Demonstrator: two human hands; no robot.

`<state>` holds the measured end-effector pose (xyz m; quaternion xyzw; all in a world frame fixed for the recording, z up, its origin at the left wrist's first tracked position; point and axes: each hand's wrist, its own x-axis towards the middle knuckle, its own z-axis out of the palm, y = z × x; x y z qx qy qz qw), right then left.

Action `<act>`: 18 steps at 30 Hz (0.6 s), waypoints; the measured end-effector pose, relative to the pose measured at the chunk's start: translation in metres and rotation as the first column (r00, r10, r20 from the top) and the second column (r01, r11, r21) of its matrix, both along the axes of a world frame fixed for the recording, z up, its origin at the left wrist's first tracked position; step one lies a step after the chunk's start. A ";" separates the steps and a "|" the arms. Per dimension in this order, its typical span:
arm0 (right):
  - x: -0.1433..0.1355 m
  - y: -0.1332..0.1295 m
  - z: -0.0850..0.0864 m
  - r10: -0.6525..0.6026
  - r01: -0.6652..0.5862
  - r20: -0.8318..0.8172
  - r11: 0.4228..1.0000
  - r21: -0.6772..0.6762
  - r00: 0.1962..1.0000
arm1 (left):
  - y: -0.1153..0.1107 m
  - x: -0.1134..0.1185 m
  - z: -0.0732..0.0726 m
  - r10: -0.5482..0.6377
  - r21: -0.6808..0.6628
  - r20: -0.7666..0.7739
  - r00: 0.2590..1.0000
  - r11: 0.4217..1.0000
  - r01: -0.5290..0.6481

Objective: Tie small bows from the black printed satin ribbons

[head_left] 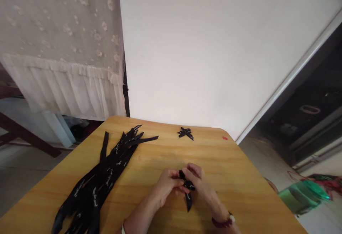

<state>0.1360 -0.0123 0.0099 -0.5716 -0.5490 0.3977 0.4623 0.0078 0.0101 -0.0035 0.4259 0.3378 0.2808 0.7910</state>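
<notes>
A black ribbon with pale lettering [188, 201] is looped between my two hands, one tail hanging down toward the tabletop. My left hand [171, 186] pinches the ribbon from the left, fingers closed at its middle. From the right, my right hand [199, 178] grips a loop of the same ribbon between thumb and fingers. The exact crossing of the loops is partly hidden by my fingertips. Farther back on the table lies a finished black ribbon bow [185, 132]. To the left spreads a pile of long black ribbon strips [107, 171] with white script.
The wooden table [227, 191] meets a white wall panel [181, 55] at its far edge. A small red piece [224, 138] lies near the back right corner. A lace curtain [64, 41] hangs at left; a green translucent container [303, 194] stands off the right side.
</notes>
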 end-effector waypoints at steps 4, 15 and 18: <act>0.000 0.001 -0.003 0.000 -0.001 0.065 1.000 0.005 0.998 | 0.000 0.001 -0.002 -0.030 -0.003 -0.008 1.000 1.000 0.030; -0.003 0.002 0.001 -0.050 0.050 -0.008 0.999 0.016 0.999 | -0.004 0.004 0.002 0.049 -0.028 -0.013 0.999 0.998 -0.049; -0.004 0.001 0.000 -0.050 0.051 -0.016 0.999 0.016 0.999 | -0.005 0.005 0.002 0.060 -0.026 -0.041 0.997 0.998 -0.061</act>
